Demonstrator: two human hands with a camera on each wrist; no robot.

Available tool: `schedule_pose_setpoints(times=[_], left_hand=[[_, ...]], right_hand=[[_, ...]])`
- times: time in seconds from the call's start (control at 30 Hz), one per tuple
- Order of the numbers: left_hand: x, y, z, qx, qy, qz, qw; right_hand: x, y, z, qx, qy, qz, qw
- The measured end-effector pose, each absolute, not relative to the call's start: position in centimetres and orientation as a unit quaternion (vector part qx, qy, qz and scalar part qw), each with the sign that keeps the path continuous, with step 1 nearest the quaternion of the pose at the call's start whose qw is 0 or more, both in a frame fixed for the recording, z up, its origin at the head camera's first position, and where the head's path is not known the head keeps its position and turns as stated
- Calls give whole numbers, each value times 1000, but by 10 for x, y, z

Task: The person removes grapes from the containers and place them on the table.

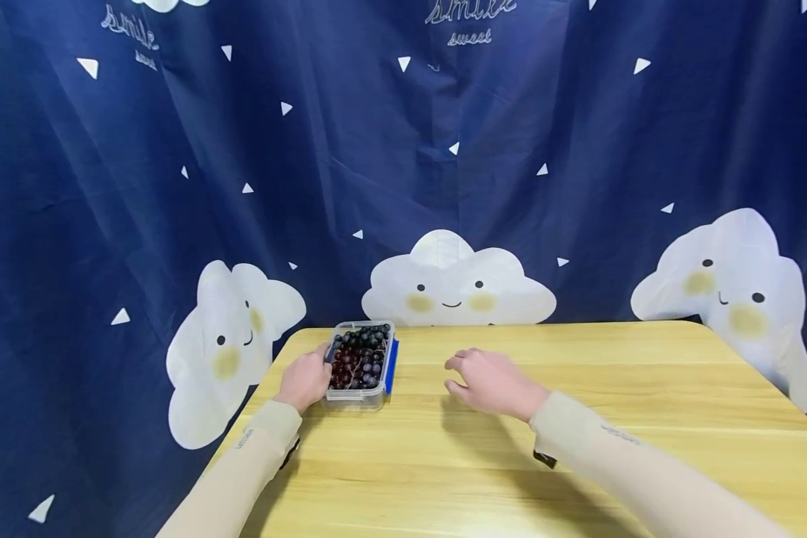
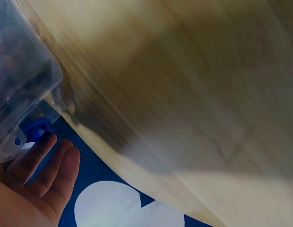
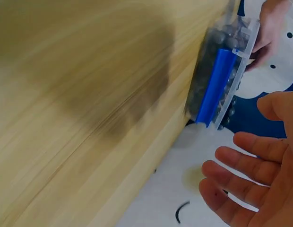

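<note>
Pale sleeves (image 1: 645, 471) reach over the table (image 1: 578, 359). At the left hand's (image 1: 305, 379) inner side sits a clear box (image 1: 353, 404) of dark grapes (image 1: 359, 359); its fingers meet a blue clip (image 2: 37, 130), though with the thumb hidden I can't tell if it grips. Well apart from the box, the right hand (image 1: 492, 381) hangs above the wood, fingers loosely spread, holding nothing.

Grapes (image 1: 357, 354) in box (image 1: 355, 394), box on tbl's (image 1: 376, 478) back L, curtain (image 1: 376, 112) behind tbl
</note>
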State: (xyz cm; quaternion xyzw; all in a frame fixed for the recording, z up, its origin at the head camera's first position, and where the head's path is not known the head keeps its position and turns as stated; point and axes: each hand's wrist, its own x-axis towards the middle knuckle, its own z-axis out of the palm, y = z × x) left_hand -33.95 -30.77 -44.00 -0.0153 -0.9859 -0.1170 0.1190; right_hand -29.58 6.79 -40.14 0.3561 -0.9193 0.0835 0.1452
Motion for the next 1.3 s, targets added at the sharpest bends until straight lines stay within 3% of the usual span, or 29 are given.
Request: schedule_pose_setpoints(times=[0.4, 0.67, 1.0, 1.3], left_hand=[[-348, -297, -447, -15, -983, -118, 141], [-347, -291, -453, -29, -984, -127, 119], [-341, -290, -452, -29, -982, -125, 136], [-329, -285, -448, -28, -981, -127, 146]], right_hand=[[-343, -23, -408, 279, -949, 129, 69], [-360, -53, -425, 238, -962, 133, 17], [-353, -64, -423, 268, -958, 61, 79], [-345, -60, -420, 294, -952, 25, 81]])
